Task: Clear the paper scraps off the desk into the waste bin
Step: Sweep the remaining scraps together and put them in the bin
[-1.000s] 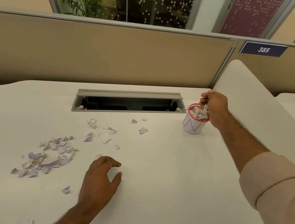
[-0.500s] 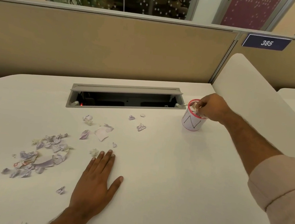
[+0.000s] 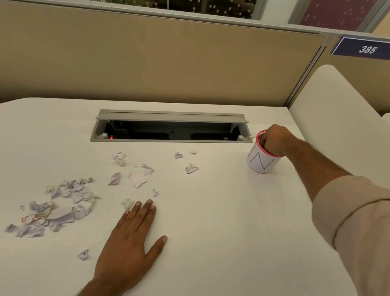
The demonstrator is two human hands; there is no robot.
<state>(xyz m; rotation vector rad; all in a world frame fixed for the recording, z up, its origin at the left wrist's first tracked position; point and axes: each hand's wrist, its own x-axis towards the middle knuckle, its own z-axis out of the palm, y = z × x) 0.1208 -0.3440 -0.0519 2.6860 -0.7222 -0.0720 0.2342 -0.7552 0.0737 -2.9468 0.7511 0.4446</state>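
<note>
L hand (image 3: 129, 247) is lying flat, palm down, fingers straight and together, thumb splayed out to the side. R arm is reaching fwd, sleeve rolled at forearm; R hand (image 3: 275, 140) is curling knuckles-up, fingertips pointing down, hidden.

Crumpled lilac-white paper scraps (image 3: 61, 205) lie scattered on the white desk (image 3: 226, 248); the small white, red-rimmed waste bin (image 3: 260, 161) stands upright far right.

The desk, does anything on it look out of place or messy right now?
Yes. Torn, crumpled paper scraps litter the desk's left half, far from the waste bin. The cable tray lid also stands open.
</note>
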